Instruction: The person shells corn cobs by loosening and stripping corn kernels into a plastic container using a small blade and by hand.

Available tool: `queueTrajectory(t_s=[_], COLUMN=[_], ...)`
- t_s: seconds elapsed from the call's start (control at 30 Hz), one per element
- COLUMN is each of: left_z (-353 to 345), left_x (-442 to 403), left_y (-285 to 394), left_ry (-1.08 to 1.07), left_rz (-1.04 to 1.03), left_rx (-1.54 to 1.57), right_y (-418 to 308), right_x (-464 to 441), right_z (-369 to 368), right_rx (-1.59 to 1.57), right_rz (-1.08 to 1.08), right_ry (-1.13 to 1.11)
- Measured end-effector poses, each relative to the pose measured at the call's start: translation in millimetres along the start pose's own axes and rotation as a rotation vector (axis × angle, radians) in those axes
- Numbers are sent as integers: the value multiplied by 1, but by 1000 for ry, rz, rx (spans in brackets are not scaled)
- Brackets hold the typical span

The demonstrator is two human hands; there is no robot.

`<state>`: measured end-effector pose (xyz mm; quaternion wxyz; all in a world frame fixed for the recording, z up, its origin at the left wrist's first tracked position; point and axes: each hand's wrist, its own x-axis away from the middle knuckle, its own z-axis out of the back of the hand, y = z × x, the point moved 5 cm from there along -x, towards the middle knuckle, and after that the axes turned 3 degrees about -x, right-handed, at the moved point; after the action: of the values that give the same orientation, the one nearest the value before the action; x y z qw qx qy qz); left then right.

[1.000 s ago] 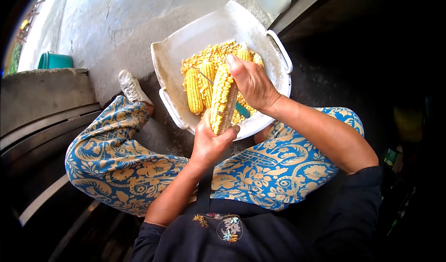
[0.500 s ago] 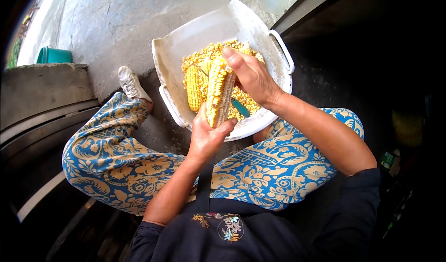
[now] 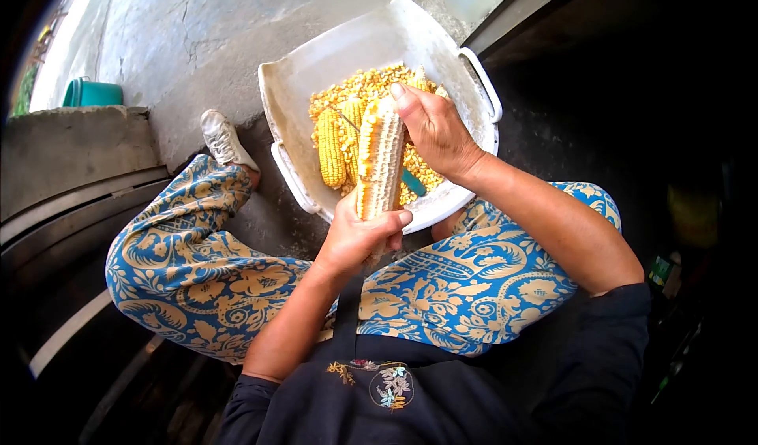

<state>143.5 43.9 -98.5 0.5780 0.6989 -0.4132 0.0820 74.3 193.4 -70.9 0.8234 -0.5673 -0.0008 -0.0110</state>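
Observation:
A partly stripped corn cob [image 3: 382, 157] is held tilted over the white tub [image 3: 288, 90]. Yellow kernels cling along its left side, while the facing side is bare and pale. My left hand [image 3: 357, 236] wraps round its lower end. At the upper end, my right hand [image 3: 444, 138] has its thumb on the cob; its other fingers are mostly hidden behind. Below, loose kernels [image 3: 371, 82] cover the tub's bottom. A full ear of corn [image 3: 331, 149] lies there on the left beside another one. The teal handle of a tool [image 3: 413, 182] shows under the cob.
The tub stands between my knees, with a white handle [image 3: 483, 86] on its right. A white shoe [image 3: 225, 138] is at its left. Farther left, a teal bucket [image 3: 95, 93] stands behind a low concrete ledge [image 3: 79, 141]. The right side is dark.
Fewer kernels show on the cob's front, and more bare surface faces up. The cob has turned slightly and both hands have shifted a little to the right.

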Motion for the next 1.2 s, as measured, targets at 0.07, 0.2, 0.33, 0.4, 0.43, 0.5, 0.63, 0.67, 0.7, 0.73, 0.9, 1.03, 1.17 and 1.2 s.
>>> queueTrajectory(t_s=[0.07, 0.2, 0.33, 0.4, 0.43, 0.5, 0.63, 0.67, 0.7, 0.73, 0.9, 1.03, 1.17, 1.2], left_z=[0, 5, 10, 8, 7, 5, 2, 2, 2, 2, 4, 8, 6, 2], left_x=[1, -4, -9, -7, -6, -5, -1, 0, 0, 0, 1, -3, -4, 0], left_y=[-2, -1, -6, -7, -8, -7, -1, 0, -1, -2, 2, 2, 3, 7], left_ry=[-36, 48, 161, 198, 198, 156, 65, 65, 61, 57, 43, 158, 225, 232], left_rz=[49, -50, -173, -214, -212, -209, -44, -43, -29, -16, -43, -179, -330, -298], left_rx=[59, -16, -225, -298, -299, -263, -148, -148, -125, -103, -3, -120, -359, -405], right_y=[1, 7, 4, 8, 9, 11, 6, 5, 4, 3, -8, -13, -8, -4], right_x=[-1, -4, 0, 0, 1, 2, 5, 7, 8, 9, 9, 6, 7, 7], right_z=[1, -6, -15, -13, -13, -12, -11, -10, -9, -9, -10, -13, -16, -17], right_rx=[-19, -244, -59, -48, -33, -3, 7, -3, -3, -15, -98, -219, -83, -136], right_rz=[-42, -134, -139, -175, -209, -200, -155, -163, -165, -156, -111, -142, -201, -194], right_ry=[-31, -96, -141, -159, -177, -182, -186, -193, -193, -200, -184, -217, -204, -196])
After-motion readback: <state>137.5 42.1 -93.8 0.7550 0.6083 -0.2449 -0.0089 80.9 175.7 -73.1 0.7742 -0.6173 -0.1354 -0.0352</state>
